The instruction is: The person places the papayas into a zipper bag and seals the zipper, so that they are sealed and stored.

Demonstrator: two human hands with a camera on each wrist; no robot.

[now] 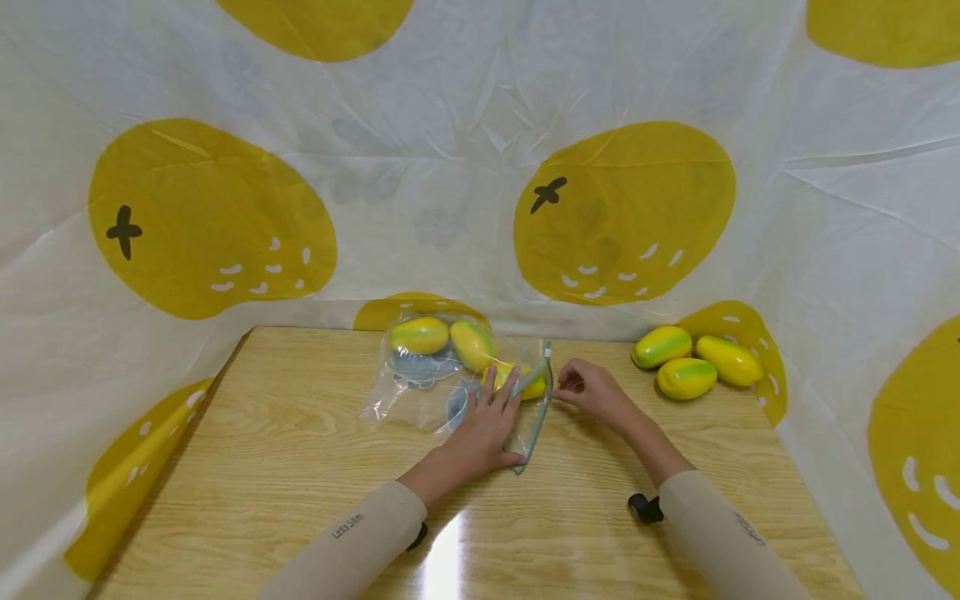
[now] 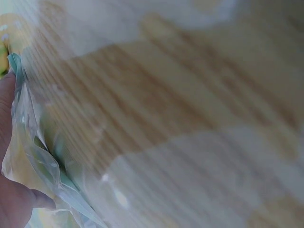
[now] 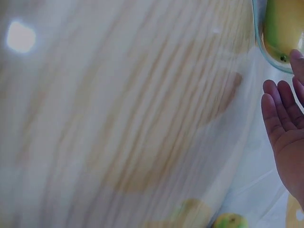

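A clear plastic zip bag with a green-edged mouth and grey print lies on the table. Inside it are yellow-and-green mangoes, one close to the mouth. My left hand rests over the mouth end with fingers spread across the bag and the mango beneath; its thumb lies near the green edge. In the left wrist view, that thumb shows beside the bag's clear film. My right hand is just right of the mouth, fingers loosely bent, its fingertips right at the green edge; nothing shows in its grasp.
Three loose mangoes sit together at the table's back right. The wooden table meets a white curtain with yellow fruit shapes at the back and both sides. Black wrist cameras are strapped at both sleeves.
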